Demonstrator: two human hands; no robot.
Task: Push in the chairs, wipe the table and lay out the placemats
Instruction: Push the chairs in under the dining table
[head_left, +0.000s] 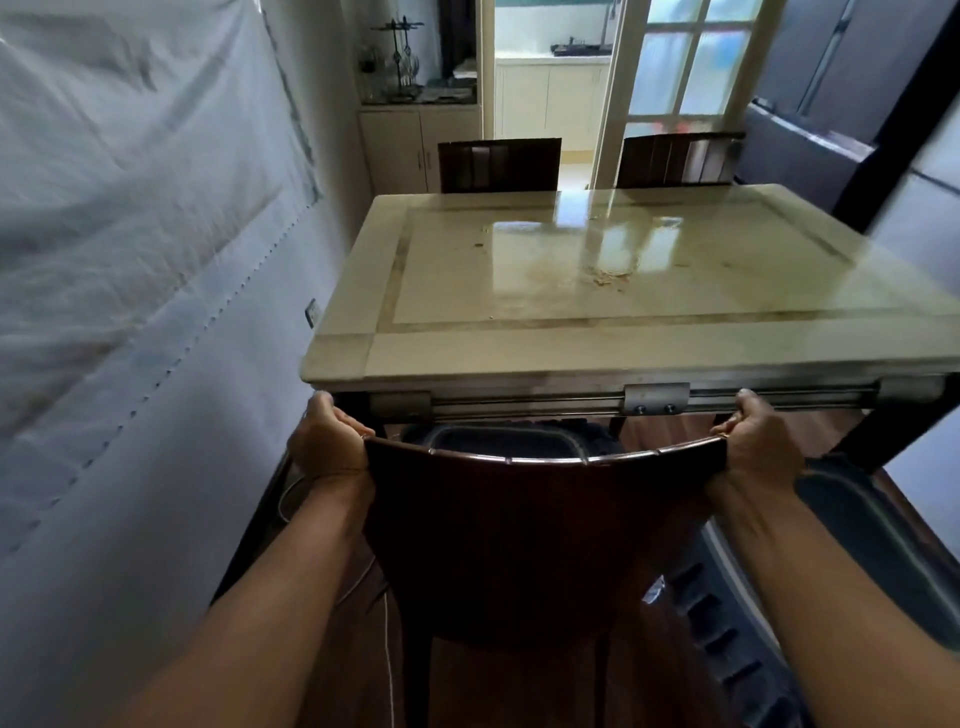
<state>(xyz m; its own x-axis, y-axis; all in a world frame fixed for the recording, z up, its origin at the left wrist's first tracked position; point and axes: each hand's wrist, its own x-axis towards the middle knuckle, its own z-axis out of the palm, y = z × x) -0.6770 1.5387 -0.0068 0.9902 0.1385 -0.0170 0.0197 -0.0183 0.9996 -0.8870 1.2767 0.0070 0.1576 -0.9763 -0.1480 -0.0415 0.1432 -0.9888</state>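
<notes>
both hands grip the top corners of a dark wooden chair (519, 525), left hand (327, 441) and right hand (761, 441), its curved glossy back just short of the cream marble worktop (597, 343). crumbs, perhaps dried spills, (608, 275) mark the worktop's middle.

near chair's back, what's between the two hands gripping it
Head view: only the chair's curved top rail spans from the left hand to the right hand; beyond it sits the dark seat cushion.
</notes>
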